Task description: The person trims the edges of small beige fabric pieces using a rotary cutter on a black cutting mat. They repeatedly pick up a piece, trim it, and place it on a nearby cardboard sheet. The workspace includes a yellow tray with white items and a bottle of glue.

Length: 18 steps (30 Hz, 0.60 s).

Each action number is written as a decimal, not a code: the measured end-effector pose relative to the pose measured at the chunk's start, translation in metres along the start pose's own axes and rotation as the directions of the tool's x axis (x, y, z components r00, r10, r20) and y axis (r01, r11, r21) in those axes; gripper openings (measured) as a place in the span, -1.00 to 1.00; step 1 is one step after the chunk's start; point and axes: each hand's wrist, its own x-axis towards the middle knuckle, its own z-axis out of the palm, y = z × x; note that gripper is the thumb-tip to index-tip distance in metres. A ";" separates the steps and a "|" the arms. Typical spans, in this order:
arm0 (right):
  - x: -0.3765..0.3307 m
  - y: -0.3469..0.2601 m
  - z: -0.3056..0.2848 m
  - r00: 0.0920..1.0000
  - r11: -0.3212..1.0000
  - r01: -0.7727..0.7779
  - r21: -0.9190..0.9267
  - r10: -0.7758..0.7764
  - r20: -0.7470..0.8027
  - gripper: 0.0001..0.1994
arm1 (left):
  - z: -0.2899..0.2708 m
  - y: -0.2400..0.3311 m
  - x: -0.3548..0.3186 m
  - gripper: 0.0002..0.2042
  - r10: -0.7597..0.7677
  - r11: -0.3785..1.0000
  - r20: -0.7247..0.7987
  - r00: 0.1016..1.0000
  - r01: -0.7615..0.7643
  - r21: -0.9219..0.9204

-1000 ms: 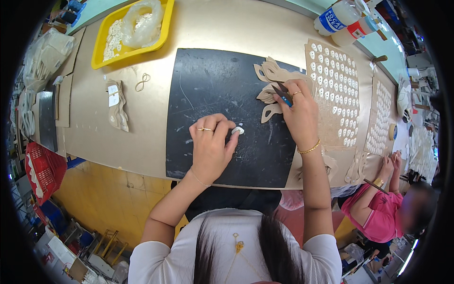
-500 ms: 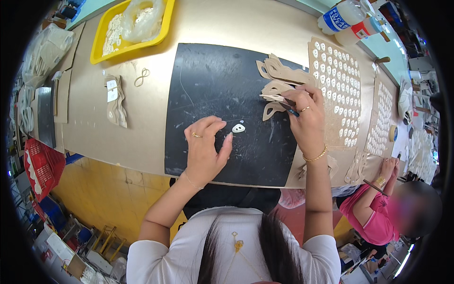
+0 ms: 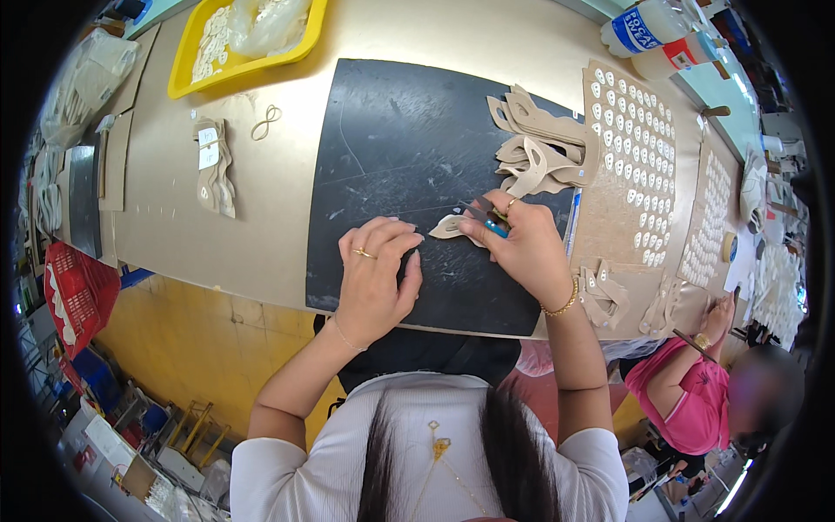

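Note:
My right hand [image 3: 526, 248] is closed around a slim tool [image 3: 496, 228] with a grey blade-like end and a blue part. It also holds a small pale beige leather cutout [image 3: 445, 227] over the black mat [image 3: 391, 130]. Left of the cutout, my left hand [image 3: 378, 270] rests over the mat with fingers bent and thumb apart, with nothing visible in it. Just beyond the right hand lies a pile of beige leather cutouts [image 3: 532, 165] with holes. The white two-holed piece seen earlier on the mat does not show now.
A yellow tray [image 3: 178, 87] of white pieces stands at the far left. Nearer is a banded cutout bundle [image 3: 213, 170]. At right lies a board [image 3: 639, 230] with rows of white pieces; bottles [image 3: 644, 30] stand behind. A person in pink [image 3: 678, 383] works at far right.
My right hand has moved left and nearer from the pile, bringing a leather cutout to where the white piece lay. My left hand stays near its place, its fingers more bent.

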 end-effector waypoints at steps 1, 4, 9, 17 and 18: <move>0.001 -0.007 -0.002 0.999 0.999 -0.026 -0.046 0.027 0.018 -0.70 | 0.000 0.000 0.000 -0.62 0.002 1.000 0.001 1.000 -0.002 0.005; 0.002 -0.013 -0.001 0.999 0.990 -0.037 -0.133 0.040 0.022 -0.68 | 0.000 0.000 0.000 -0.66 0.018 0.999 0.010 1.000 -0.018 0.047; 0.000 -0.007 0.008 0.999 0.990 -0.006 -0.142 0.000 -0.047 -0.68 | 0.003 0.000 -0.002 -0.66 0.037 0.992 0.049 0.998 -0.043 0.116; 0.001 -0.004 0.010 0.998 0.983 0.018 -0.180 -0.028 -0.052 -0.68 | 0.002 0.002 -0.002 -0.53 0.064 0.981 0.112 0.992 -0.084 0.175; 0.001 -0.004 0.010 0.999 0.984 0.016 -0.180 -0.025 -0.048 -0.68 | 0.002 0.002 -0.002 -0.53 0.066 0.980 0.112 0.992 -0.086 0.180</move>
